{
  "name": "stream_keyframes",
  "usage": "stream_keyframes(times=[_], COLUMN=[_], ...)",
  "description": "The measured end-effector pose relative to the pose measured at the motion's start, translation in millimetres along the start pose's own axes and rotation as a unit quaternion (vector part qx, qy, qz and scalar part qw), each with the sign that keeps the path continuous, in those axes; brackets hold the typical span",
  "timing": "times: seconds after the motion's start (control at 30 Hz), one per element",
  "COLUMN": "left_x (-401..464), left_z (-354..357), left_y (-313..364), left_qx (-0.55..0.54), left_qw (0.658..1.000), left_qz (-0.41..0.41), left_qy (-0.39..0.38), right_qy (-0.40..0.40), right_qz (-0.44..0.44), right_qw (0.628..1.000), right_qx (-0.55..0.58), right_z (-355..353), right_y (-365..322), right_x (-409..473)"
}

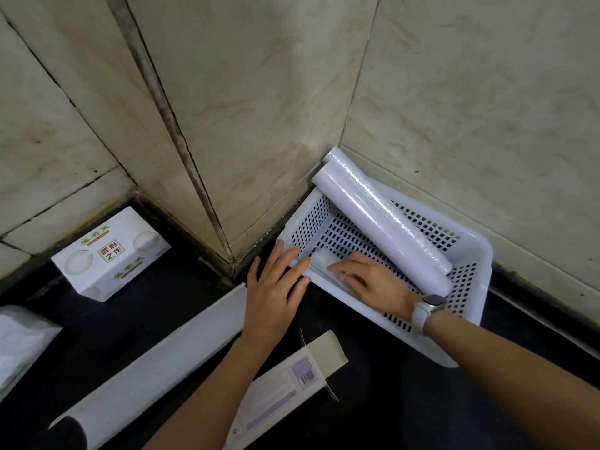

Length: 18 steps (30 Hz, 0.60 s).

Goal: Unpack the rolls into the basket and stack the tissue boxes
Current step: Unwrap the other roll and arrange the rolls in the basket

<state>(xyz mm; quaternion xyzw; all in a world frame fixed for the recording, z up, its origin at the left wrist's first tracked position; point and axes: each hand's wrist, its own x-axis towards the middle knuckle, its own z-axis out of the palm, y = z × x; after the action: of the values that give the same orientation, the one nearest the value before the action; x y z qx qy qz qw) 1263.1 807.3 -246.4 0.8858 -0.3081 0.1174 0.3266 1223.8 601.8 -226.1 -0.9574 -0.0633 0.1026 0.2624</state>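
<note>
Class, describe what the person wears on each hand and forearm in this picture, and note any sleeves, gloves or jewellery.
Both forearms are bare, with no sleeves in view and no gloves. The right hand has a smartwatch at its wrist, with a dark rectangular face on a white band. The left hand and its wrist carry nothing; no rings show on either hand.

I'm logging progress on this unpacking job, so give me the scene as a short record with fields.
basket: white perforated basket on the dark counter, pushed into the tiled corner
rolls in basket: two wrapped rolls lying side by side, far ends resting over the rim
left hand: left hand flat on the basket's near corner rim, holding nothing
right hand: right hand inside the basket, pressing a small pale pack; grip unclear
empty cartons: long white box and opened barcode carton on the counter
tissue box: tissue box standing alone, unstacked
</note>
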Motion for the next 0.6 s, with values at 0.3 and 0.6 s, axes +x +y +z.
stream_keyframes(times=[0.3, 0.6], left_x=[0, 0], left_z=[-2, -2], left_y=[1, 2], left_qx=[0.019, 0.023], left_qw=[1.000, 0.999], left_qz=[-0.009, -0.012], left_qy=[-0.020, -0.024], right_qy=[-0.120, -0.047], right_qz=[-0.084, -0.024], right_qw=[0.953, 0.981], right_qx=[-0.264, -0.186], right_z=[-1, 6], right_y=[18, 15], right_x=[0, 7])
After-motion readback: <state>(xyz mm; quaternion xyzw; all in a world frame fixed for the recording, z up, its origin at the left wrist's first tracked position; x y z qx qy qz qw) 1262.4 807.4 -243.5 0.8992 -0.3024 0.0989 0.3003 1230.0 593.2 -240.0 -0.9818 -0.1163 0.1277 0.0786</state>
